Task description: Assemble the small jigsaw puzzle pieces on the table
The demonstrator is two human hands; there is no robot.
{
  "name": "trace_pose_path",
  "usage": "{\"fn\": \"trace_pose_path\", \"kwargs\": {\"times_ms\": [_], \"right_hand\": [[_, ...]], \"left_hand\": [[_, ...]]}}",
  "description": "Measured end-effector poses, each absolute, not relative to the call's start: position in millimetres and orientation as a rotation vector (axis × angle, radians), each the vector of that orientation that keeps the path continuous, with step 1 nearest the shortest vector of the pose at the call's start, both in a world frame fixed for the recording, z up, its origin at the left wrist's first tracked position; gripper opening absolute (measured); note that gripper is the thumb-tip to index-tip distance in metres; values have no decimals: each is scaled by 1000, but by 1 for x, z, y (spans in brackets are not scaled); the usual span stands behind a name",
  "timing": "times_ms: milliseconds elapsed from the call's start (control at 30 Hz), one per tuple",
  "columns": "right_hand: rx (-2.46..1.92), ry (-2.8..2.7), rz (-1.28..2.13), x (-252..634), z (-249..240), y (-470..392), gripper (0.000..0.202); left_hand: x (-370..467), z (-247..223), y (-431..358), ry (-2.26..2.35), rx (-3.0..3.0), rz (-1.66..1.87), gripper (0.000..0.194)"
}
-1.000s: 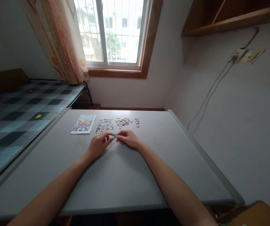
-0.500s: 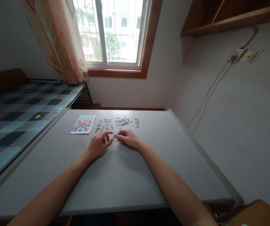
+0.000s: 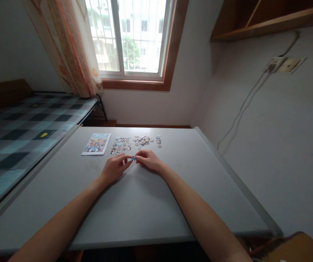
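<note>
A small blue and dark jigsaw puzzle piece is held between my two hands, just above the table. My right hand pinches its right side between thumb and fingers. From the other side, the thumb and index finger of my left hand close on its left edge. Beyond my hands lie jigsaw pieces laid out in rows, a loose heap of jigsaw pieces and a short column of pieces. A printed picture sheet lies to the left of them.
The pale grey table extends under both arms, with a raised rim on its right side. A bed with a checked cover stands to the left. At the lower right is a wooden chair. A cable hangs along the right wall.
The left thumb and index finger, which were spread apart beside the puzzle piece, have closed on it. The piece appears turned. My right hand has kept its pinch and barely moved.
</note>
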State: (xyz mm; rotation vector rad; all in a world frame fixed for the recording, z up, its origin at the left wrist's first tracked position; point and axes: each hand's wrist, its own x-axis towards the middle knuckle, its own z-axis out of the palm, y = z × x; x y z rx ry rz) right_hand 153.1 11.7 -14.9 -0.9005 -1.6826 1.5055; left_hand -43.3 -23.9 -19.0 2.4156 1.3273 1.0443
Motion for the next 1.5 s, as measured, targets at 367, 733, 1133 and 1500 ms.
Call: {"fn": "trace_pose_path", "kwargs": {"times_ms": [367, 733, 1133, 1500], "right_hand": [[-920, -1689, 1496, 154, -15, 11, 33], [-923, -1656, 1520, 152, -14, 11, 30], [-913, -1663, 1508, 152, -16, 12, 30], [-895, -1684, 1498, 153, -14, 12, 30]], "left_hand": [[-44, -19, -23, 1367, 2389, 1087, 16], [-43, -16, -25, 1353, 2403, 1092, 16], [-43, -15, -25, 1325, 2394, 1086, 15], [-43, -17, -25, 1278, 2405, 1046, 14]]}}
